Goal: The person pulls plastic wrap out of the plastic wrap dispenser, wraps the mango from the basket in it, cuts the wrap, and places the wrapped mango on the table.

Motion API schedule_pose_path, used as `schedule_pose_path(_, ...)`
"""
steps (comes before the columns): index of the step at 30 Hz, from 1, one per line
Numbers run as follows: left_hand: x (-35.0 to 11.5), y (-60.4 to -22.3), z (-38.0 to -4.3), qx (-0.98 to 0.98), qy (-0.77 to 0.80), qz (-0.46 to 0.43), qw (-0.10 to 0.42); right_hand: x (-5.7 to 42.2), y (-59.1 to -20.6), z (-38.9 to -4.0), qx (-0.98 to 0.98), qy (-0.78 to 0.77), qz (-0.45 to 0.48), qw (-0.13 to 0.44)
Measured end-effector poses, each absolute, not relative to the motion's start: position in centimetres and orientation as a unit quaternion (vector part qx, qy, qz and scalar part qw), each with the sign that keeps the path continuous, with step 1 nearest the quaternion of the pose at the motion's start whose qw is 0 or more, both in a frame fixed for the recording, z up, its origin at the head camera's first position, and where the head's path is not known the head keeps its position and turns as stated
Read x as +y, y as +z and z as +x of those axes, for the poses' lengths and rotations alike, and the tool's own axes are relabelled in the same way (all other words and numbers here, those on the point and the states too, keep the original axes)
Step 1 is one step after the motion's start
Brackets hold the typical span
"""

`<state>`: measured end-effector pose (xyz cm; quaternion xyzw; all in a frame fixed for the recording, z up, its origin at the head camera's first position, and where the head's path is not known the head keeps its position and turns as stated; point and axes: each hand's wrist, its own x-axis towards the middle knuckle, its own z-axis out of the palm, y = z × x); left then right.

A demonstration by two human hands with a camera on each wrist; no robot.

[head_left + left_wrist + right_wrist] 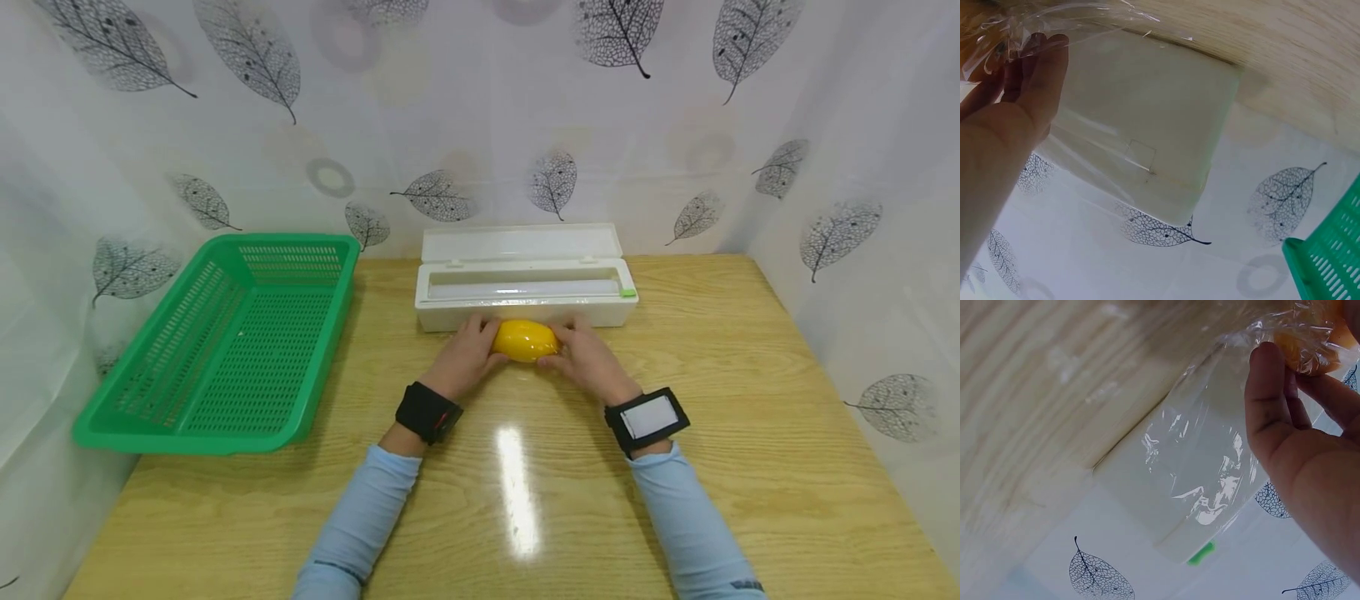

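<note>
Left hand (461,358): grips fruit (525,340), left end
Right hand (591,362): grips right end
Fruit: yellow, just before box (438,317), clear film (1225,481) about it
Box: white, lid (521,243) raised, roll (522,289) inside
Basket (187,443): green, well left
Table (750,400): wood, glossy
Curtain (487,108): leaf-printed, behind

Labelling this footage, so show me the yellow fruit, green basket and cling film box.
Yellow fruit (526,341): head view, upper middle.
Green basket (198,442): head view, near rim.
Cling film box (442,317): head view, front wall.

Pale-blue fabric sleeves (365,510), dark markings. Just beyond sleeves: left black wristband (420,411), red detail; right black wristband (617,423), white rectangular panel (649,417).
</note>
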<state>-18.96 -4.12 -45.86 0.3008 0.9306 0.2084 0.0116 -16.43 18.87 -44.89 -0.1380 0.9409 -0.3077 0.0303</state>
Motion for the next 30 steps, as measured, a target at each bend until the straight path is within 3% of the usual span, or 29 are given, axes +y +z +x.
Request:
schedule_pose_path(14,-4.08,-45.87,-19.02,0.913,0.233,0.335,-0.019,18.85,-44.78,-16.49,0.935,-0.331,-0.125,0.013)
schedule_pose_path(30,-3.87,-46.33,-19.1,0.919,0.229,0.32,-0.01,18.9,-44.9,-16.42,0.93,-0.337,-0.146,0.008)
